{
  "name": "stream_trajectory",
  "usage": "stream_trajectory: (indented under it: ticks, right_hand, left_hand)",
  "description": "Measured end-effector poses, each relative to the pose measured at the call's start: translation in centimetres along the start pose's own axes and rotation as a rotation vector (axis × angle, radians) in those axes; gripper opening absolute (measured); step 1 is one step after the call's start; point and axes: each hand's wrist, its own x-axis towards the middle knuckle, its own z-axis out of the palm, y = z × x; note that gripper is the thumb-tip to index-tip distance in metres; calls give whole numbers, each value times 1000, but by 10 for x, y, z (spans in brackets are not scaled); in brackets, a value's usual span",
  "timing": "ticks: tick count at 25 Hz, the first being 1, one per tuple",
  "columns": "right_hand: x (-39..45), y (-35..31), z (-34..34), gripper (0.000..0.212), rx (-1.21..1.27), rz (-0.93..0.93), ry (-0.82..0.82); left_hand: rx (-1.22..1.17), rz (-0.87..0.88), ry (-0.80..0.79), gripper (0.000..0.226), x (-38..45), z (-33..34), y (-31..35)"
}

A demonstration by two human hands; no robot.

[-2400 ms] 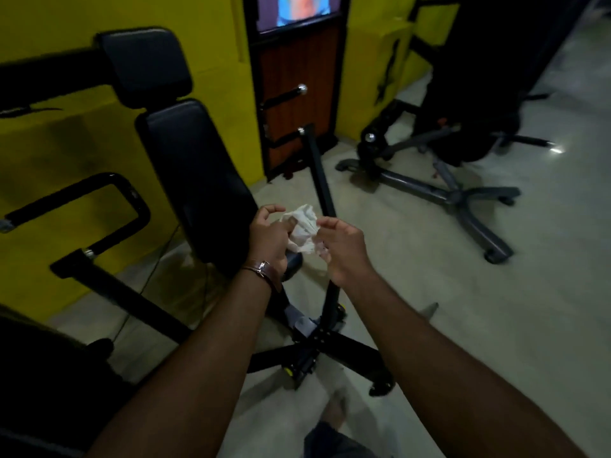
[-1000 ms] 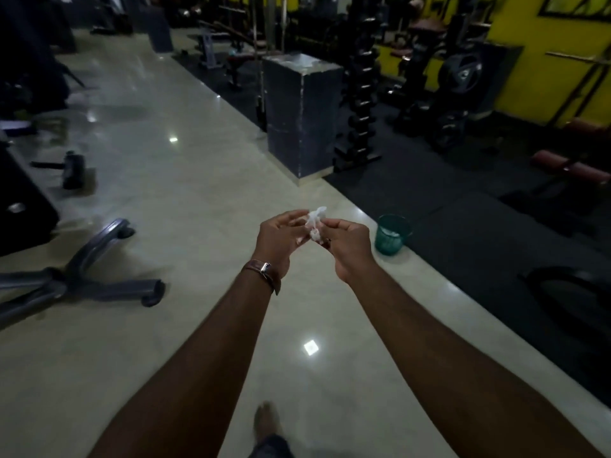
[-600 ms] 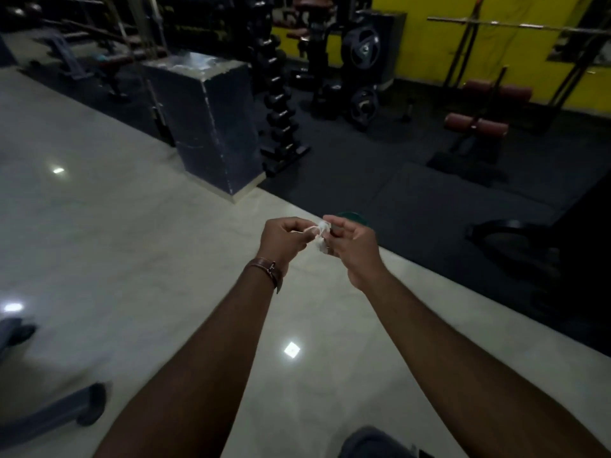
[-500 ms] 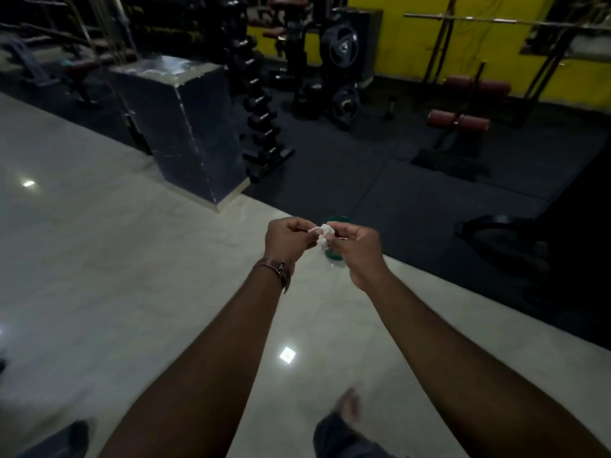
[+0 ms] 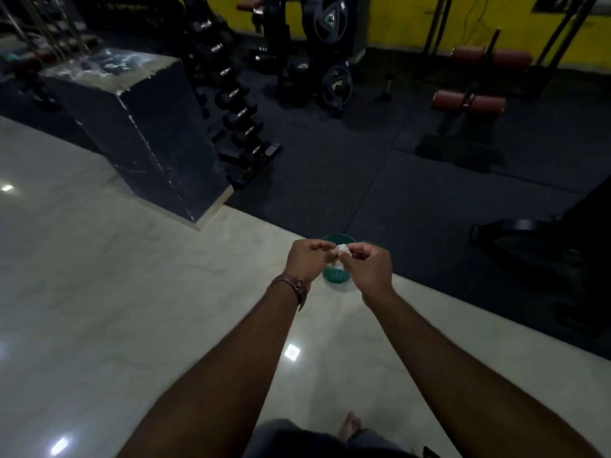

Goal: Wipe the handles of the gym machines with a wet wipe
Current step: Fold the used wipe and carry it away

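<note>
A small crumpled white wet wipe (image 5: 340, 250) is bunched between both hands at the middle of the view. My left hand (image 5: 305, 261), with a brown strap on its wrist, pinches the wipe's left side. My right hand (image 5: 368, 267) pinches its right side. Both hands are held out above a small green bin (image 5: 335, 276) that stands on the pale floor beside the dark mat. No machine handle is within reach of either hand.
A dark cube-shaped block (image 5: 139, 127) stands at the left beside a dumbbell rack (image 5: 231, 94). Weight plates (image 5: 330, 21) and a bench with red rollers (image 5: 468, 102) sit farther back on the black mat. A black machine (image 5: 545, 239) is at the right. My bare foot (image 5: 350, 424) shows below.
The view swung away from the black machine by the yellow wall to the open gym floor. I walked up to the green bin, and the wipe got crumpled smaller between my fingers.
</note>
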Motion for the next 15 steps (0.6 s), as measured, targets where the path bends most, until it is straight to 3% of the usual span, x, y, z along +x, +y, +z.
stream_trajectory:
  ticks: [8,15]
  right_hand:
    - [182,48,62,15,-67,257,119]
    - [349,106,135,19,-276,421,277]
  left_hand:
    - [102,-104,-12,20,201,27,-18]
    - [270,-211,-77,13,399,49,-62]
